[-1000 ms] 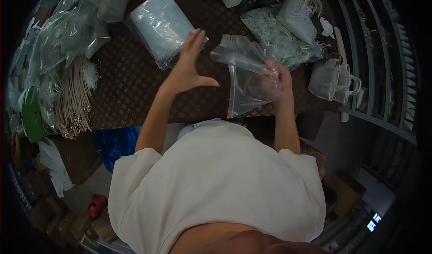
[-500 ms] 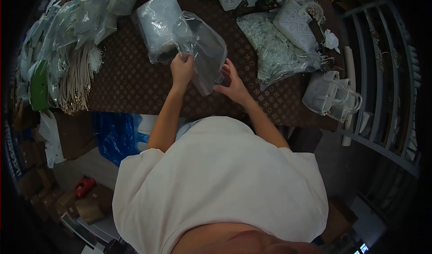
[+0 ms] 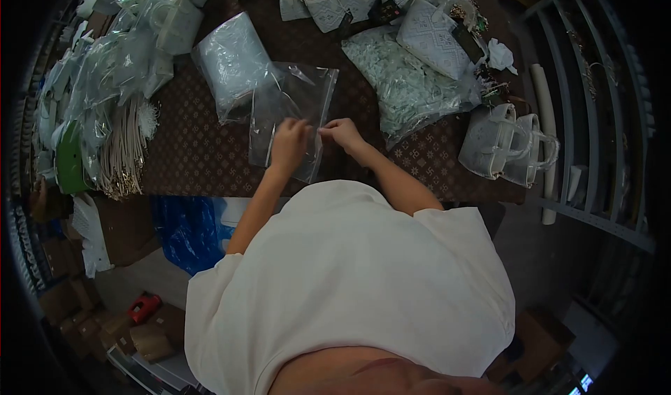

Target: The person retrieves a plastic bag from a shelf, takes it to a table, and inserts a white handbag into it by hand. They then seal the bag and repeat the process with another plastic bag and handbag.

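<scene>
A clear plastic bag lies spread on the brown patterned table in front of me. My left hand rests over its middle with the fingers curled in on the plastic. At the bag's right edge, my right hand pinches the film between thumb and fingertips. Just beyond the bag's upper left part sits a shiny stack of folded clear bags, which it partly overlaps. Right of my hands is a large clear sack of small pale green pieces.
White handbags line the far side, and another patterned handbag lies on the sack. Two wrapped handbags stand at the right edge. Plastic-wrapped bags and hanging straps crowd the left. A metal rack stands to the right.
The clear bag has come nearer to me and is now flatter and straighter. My left hand has moved down over it, and my right hand has gone from spread fingers to pinching its edge.
</scene>
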### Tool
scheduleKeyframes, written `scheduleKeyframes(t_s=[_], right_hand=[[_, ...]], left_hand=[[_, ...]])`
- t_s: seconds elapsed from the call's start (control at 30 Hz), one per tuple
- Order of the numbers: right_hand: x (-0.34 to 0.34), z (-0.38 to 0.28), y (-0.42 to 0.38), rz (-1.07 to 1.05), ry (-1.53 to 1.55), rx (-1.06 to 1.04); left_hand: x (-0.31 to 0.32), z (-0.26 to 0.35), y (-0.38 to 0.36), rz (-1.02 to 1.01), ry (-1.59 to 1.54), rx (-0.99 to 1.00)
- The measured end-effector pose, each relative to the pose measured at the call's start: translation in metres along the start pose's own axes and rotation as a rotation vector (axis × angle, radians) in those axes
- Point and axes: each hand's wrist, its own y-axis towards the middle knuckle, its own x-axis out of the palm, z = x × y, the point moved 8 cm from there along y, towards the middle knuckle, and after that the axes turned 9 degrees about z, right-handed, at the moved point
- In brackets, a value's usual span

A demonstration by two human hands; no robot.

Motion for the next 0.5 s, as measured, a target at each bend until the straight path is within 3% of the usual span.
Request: scheduleKeyframes(t_s=[0.03,0.07,0.1,0.13,0.2,0.23,0.3,0.33,0.37,0.43,0.47,0.5], right_hand=[[0.004,-0.003,-0.006,-0.048,-0.187,-0.045],[0.005,-0.005,-0.008,-0.091,-0.375,-0.092],[0.003,0.008,0.002,-0.11,-0.422,-0.164],[-0.001,0.009,0.002,-0.097,-0.418,-0.162],[0.003,0.023,-0.004,-0.251,-0.284,-0.082],[-0.001,0.021,-0.004,-0.222,-0.275,-0.072],[0.006,0.002,-0.013,-0.297,-0.337,-0.18],[0.005,-0.001,-0.019,-0.261,-0.325,-0.165],[0.005,-0.012,-0.024,-0.21,-0.304,-0.25],[0.002,-0.016,-0.027,-0.182,-0.176,-0.302],[-0.005,-0.014,-0.032,-0.177,-0.166,-0.299],[-0.014,-0.006,-0.038,-0.189,-0.373,-0.282]], left_hand=[[0.036,-0.008,-0.016,-0.183,-0.182,-0.073],[0.036,0.0,-0.015,-0.181,-0.184,-0.07],[0.039,0.001,-0.02,-0.214,-0.318,-0.223],[0.043,0.0,-0.024,-0.253,-0.453,-0.374],[0.045,-0.004,-0.025,-0.271,-0.46,-0.401],[0.047,-0.009,-0.026,-0.282,-0.464,-0.434],[0.061,-0.028,-0.036,-0.346,-0.56,-0.578],[0.07,-0.036,-0.045,-0.356,-0.804,-0.796],[0.075,-0.037,-0.042,-0.388,-0.812,-0.787],[0.072,-0.064,-0.047,-0.224,-0.828,-1.053],[0.065,-0.082,-0.044,-0.233,-0.82,-1.052],[0.045,-0.112,-0.041,-0.073,-0.773,-1.091]])
